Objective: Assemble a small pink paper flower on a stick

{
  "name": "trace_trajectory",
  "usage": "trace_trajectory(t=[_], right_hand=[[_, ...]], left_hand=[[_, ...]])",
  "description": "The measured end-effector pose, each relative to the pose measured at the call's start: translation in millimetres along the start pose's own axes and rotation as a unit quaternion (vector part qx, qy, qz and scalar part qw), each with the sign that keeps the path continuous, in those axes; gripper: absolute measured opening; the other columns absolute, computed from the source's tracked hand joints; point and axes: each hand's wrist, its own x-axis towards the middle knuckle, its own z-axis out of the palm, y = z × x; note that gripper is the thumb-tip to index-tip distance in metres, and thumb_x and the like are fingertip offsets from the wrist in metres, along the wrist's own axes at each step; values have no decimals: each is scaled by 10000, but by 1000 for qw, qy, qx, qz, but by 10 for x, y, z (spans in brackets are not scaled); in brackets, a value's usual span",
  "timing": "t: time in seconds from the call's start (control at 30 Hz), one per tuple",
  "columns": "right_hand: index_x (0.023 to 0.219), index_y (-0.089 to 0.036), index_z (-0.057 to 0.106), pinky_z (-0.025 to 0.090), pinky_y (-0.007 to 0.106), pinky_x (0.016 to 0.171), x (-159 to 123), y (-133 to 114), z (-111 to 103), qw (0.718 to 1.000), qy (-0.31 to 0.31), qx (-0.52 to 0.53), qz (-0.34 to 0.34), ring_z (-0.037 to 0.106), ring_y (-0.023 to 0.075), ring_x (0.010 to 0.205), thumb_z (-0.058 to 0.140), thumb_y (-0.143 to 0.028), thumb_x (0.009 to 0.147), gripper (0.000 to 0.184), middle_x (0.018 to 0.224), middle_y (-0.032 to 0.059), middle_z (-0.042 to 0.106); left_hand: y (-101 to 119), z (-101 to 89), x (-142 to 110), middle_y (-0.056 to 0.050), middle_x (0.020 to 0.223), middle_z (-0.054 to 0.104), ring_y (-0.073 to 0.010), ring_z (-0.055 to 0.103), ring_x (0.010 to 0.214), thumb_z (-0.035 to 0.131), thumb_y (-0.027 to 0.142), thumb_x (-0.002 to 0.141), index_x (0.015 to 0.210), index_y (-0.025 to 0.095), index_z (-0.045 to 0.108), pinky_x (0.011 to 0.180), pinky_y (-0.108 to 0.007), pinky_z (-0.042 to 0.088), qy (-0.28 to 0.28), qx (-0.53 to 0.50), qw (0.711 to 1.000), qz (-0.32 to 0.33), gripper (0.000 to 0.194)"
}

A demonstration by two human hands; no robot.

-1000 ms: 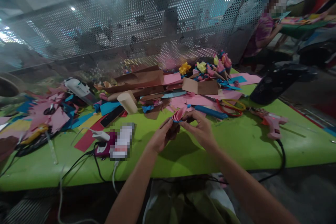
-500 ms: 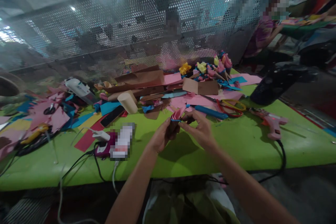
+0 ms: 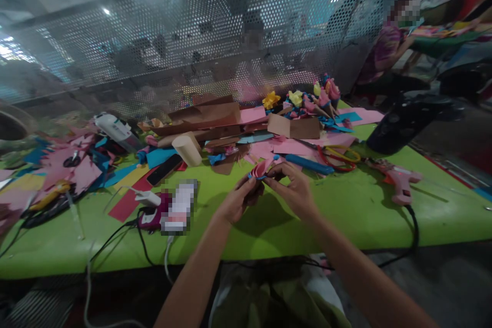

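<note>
Pink paper (image 3: 260, 168) held above green table (image 3: 346, 210); perforated screen (image 3: 215, 51) beyond, probably metal

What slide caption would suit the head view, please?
Left hand and right hand hold a pink paper flower above a green table.

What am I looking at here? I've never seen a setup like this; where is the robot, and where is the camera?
There is no robot here: the person works with a bare left hand and right hand. One camera, worn on the head, looks forward and down. Between the hands is a small pink and blue folded piece, apparently paper. On the green table lie a pink glue gun to the right, a dark phone to the left, and a pale roll. Farther back are colorful paper flowers.
</note>
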Motion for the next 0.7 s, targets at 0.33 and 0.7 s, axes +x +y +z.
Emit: trace_trajectory(t=[0.33, 0.7], right_hand=[[818, -213, 668, 464, 290, 656, 19, -30, -8, 998, -10, 25, 51, 556, 164, 685, 747, -466, 791, 266, 748, 8, 633], [841, -205, 688, 431, 275, 600, 14, -49, 13, 999, 9, 4, 46, 526, 154, 640, 736, -467, 796, 270, 701, -2, 598]], left_hand=[[16, 18, 12, 47, 603, 436, -61, 392, 522, 805, 569, 680, 894, 164, 678, 428, -183, 176, -16, -10, 1000, 1, 475], [-18, 14, 13, 45, 611, 496, -64, 472, 574, 852, 545, 618, 848, 167, 691, 478, -165, 256, 31, 3, 999, -8, 471]])
